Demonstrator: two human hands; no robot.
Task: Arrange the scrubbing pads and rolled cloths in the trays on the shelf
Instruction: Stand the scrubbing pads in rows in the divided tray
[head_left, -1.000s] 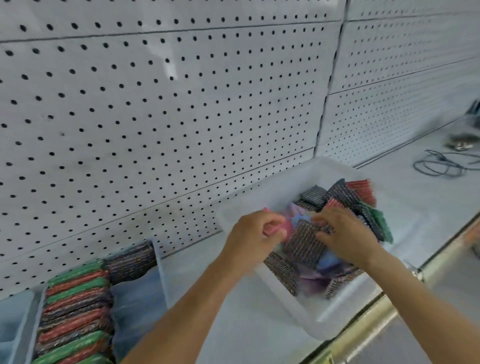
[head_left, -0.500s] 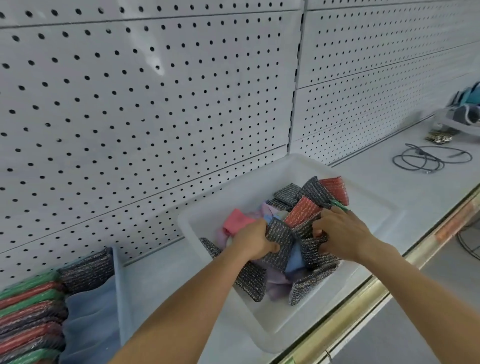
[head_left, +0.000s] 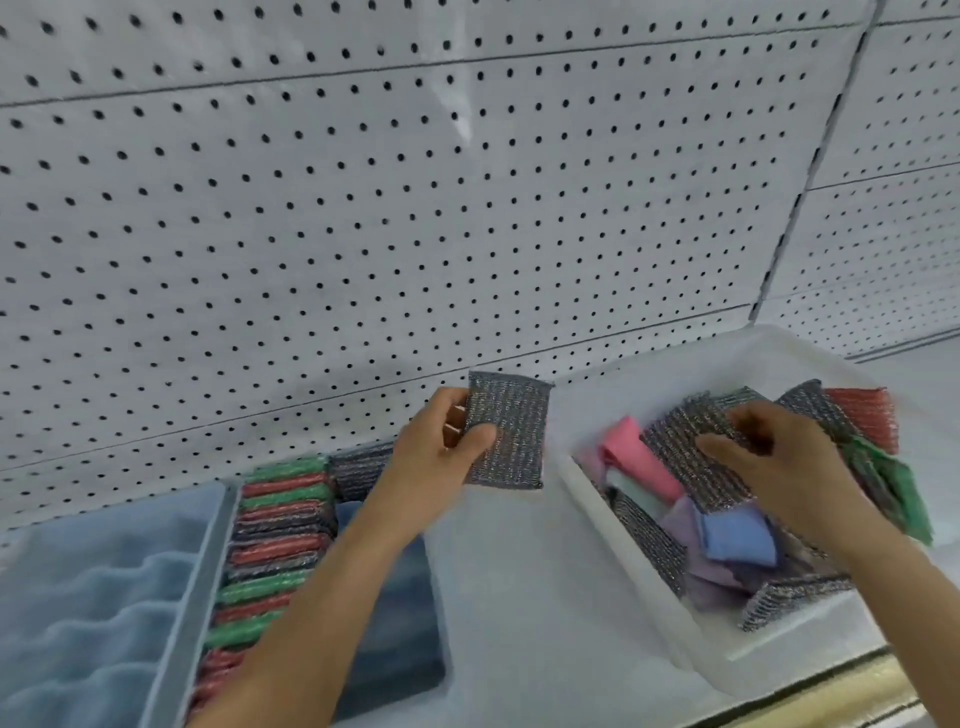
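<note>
Left hand pinches a grey scrubbing pad upright, just left of the white bin; right hand, fingers loosely curled, rests on the pads inside it.

Backdrop: white pegboard wall, regular grid of small dark round holes, filling the upper part of the view. Thin horizontal seams divide it into panels. 1 dark vertical joint runs down the right side, separating a further pegboard section at the right edge. Bright reflection streak on the panel near top centre. Brass-coloured strip along the front edge, bottom right; view slightly blurred.
</note>
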